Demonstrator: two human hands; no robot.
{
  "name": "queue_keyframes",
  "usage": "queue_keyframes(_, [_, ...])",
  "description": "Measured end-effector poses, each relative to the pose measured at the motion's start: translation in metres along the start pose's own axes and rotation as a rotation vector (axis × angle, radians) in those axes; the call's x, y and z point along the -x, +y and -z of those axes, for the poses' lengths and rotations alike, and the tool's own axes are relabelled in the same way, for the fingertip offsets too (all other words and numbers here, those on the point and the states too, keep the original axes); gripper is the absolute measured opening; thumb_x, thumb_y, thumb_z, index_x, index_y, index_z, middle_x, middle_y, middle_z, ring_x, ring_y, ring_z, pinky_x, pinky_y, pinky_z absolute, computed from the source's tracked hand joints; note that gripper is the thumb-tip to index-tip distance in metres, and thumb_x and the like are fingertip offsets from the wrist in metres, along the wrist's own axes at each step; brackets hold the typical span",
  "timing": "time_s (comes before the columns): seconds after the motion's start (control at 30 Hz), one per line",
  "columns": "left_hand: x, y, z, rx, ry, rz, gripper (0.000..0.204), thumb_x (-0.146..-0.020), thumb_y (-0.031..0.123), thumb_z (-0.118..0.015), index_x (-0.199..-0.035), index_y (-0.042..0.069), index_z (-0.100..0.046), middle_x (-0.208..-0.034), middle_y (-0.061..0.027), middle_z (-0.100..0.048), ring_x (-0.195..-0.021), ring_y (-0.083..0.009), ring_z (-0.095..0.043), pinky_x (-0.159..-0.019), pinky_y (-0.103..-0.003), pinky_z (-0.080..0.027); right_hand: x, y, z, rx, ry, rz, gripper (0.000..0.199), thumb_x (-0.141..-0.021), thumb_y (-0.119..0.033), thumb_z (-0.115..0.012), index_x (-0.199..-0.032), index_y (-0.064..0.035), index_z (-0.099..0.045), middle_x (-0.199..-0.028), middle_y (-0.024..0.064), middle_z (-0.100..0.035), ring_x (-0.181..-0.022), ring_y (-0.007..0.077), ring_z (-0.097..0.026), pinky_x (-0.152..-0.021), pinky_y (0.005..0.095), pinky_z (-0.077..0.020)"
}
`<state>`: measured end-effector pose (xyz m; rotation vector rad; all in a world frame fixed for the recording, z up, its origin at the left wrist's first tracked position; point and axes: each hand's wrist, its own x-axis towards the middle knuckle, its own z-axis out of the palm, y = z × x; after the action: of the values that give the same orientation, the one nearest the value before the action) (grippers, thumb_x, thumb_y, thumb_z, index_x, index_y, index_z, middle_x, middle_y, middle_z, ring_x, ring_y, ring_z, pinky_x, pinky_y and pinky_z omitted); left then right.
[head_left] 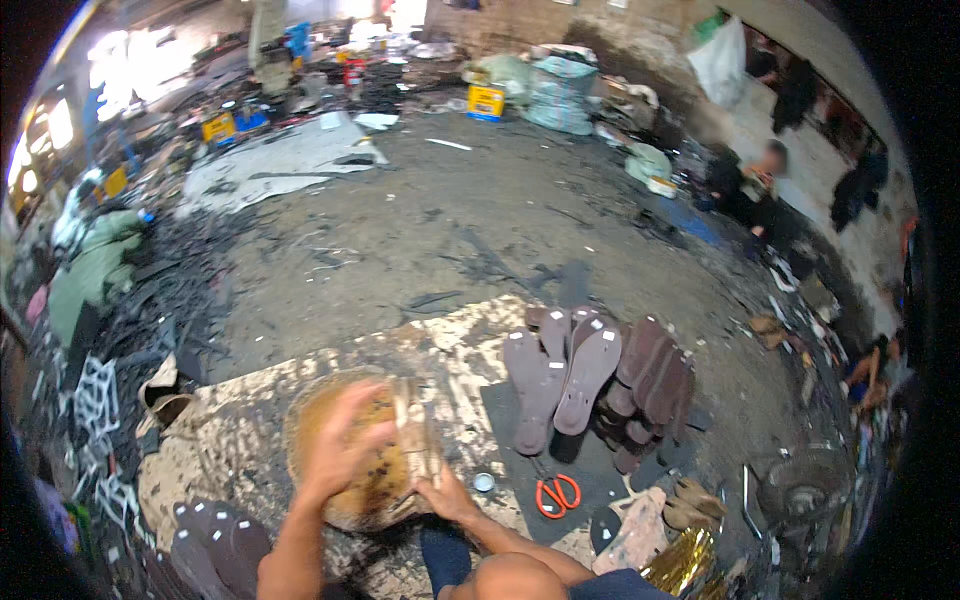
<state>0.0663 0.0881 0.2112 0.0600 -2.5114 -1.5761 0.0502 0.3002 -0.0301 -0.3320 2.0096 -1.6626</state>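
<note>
On the floor at six o'clock, the left hand lies open across a round brown pan while the right hand pinches a pale strip at the pan's three o'clock edge, with brown soles and orange scissors further toward three o'clock.

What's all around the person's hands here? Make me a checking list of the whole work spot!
Surface: stained, patchy mat on a dirty floor.
Job's things: round brown pan of dark sticky stuff; a pale strip-like piece over it, blurred.
Clutter: brown shoe soles fanned out, more soles lower left, orange-handled scissors, small round lid.
Grips: left hand over the pan, blurred; right hand at the pale piece's lower end.
Cables: nothing seen.
Surroundings: scrap heaps, sacks, a seated person by the wall.
</note>
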Motion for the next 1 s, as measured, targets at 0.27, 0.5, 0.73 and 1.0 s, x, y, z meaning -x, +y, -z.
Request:
queue_keyframes(0.27, [0.358,-0.245,0.159,-1.117,0.709,1.091,0.082,-0.089,0.045,-0.066,-0.151,0.001,-0.035,-0.151,-0.0236,-0.043,-0.140,-0.0382,-0.042,-0.116,-0.048,-0.032,-0.005,-0.006,-0.005,0.065,0.005,0.060,0.080,-0.095,-0.037,-0.071,-0.152,0.0042,-0.033,-0.141,0.0241,-0.056,-0.127,0.0293,-0.056,-0.108,0.0397,-0.0435])
queue_keyframes(0.5, [0.435,-0.202,0.112,-1.413,0.481,1.521,0.106,-0.084,0.086,-0.048,-0.165,0.025,-0.015,-0.168,-0.0129,-0.025,-0.152,-0.0419,-0.026,-0.121,-0.060,-0.023,-0.006,-0.014,-0.005,0.108,-0.031,0.050,0.082,-0.095,-0.043,-0.068,-0.151,0.0053,-0.034,-0.135,0.0253,-0.060,-0.123,0.0307,-0.060,-0.106,0.0389,-0.0451])
queue_keyframes(0.73, [0.410,-0.169,0.097,-0.813,1.015,0.949,0.119,-0.078,0.068,-0.077,-0.163,0.008,-0.019,-0.158,-0.0338,-0.030,-0.142,-0.0511,-0.037,-0.112,-0.055,-0.039,-0.004,-0.013,-0.008,0.112,-0.034,0.019,0.086,-0.095,-0.046,-0.068,-0.153,0.0056,-0.031,-0.141,0.0248,-0.056,-0.128,0.0314,-0.056,-0.109,0.0391,-0.0430])
queue_keyframes(1.0, [0.492,-0.323,0.151,-0.494,1.045,1.184,0.096,-0.091,0.032,-0.076,-0.160,-0.003,-0.019,-0.160,-0.0242,-0.034,-0.147,-0.0362,-0.036,-0.118,-0.039,-0.032,-0.012,0.000,0.002,0.242,-0.016,-0.088,0.073,-0.092,-0.045,-0.068,-0.142,0.0033,-0.045,-0.128,0.0263,-0.063,-0.120,0.0356,-0.061,-0.103,0.0424,-0.0453])
